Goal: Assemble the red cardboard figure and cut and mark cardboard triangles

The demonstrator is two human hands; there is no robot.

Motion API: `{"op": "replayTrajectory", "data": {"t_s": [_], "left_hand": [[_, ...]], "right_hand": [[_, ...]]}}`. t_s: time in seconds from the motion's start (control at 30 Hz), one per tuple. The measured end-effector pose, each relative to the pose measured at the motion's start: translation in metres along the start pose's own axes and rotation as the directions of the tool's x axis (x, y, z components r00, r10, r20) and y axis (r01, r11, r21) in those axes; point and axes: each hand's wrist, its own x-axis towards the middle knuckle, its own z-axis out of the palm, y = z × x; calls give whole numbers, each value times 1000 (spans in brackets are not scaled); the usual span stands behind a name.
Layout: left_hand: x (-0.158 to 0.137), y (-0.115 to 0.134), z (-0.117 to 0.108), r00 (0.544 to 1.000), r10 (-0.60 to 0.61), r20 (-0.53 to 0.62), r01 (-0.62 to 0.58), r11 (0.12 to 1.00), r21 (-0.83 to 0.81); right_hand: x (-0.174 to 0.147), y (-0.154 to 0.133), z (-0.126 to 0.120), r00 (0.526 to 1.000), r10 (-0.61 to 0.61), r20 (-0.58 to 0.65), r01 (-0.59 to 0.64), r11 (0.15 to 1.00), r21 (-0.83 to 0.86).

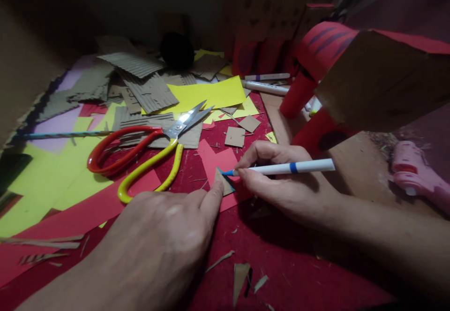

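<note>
My right hand (277, 175) grips a white marker with a blue band (298, 166), its blue tip touching a small cardboard triangle (225, 182). The triangle lies on a pink paper scrap (220, 158) over the red surface. My left hand (165, 240) presses a fingertip on the triangle's near edge and pins it flat. Part of the triangle's rim looks coloured blue. Scissors with one red and one yellow handle (140, 154) lie open just left of the hands.
Corrugated cardboard scraps (147, 90) and yellow paper sheets (207, 93) cover the back left. Two more markers (267, 82) lie behind. A red and cardboard model (351, 76) stands at right, a pink glue gun (418, 175) beyond it. Small offcuts (242, 276) litter the front.
</note>
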Motion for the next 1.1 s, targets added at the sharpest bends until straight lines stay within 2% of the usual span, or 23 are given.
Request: {"op": "replayTrajectory", "data": {"t_s": [0.3, 0.63, 0.87, 1.03, 1.1], "left_hand": [[4, 1, 0, 1000, 18, -25, -18, 999, 28], [3, -1, -1, 1000, 11, 12, -11, 999, -38], [3, 1, -4, 1000, 12, 16, -12, 999, -42], [8, 1, -10, 998, 37, 48, -38, 999, 17], [9, 2, -10, 999, 36, 26, -37, 999, 32]], "right_hand": [[-1, -5, -2, 999, 34, 4, -34, 999, 1], [-2, -5, 1, 995, 93, -28, -87, 982, 168], [0, -2, 2, 999, 12, -48, -4, 986, 164], [-1, -2, 1, 998, 51, -38, -46, 990, 130], [-1, -2, 0, 998, 51, -38, -46, 992, 118]]}}
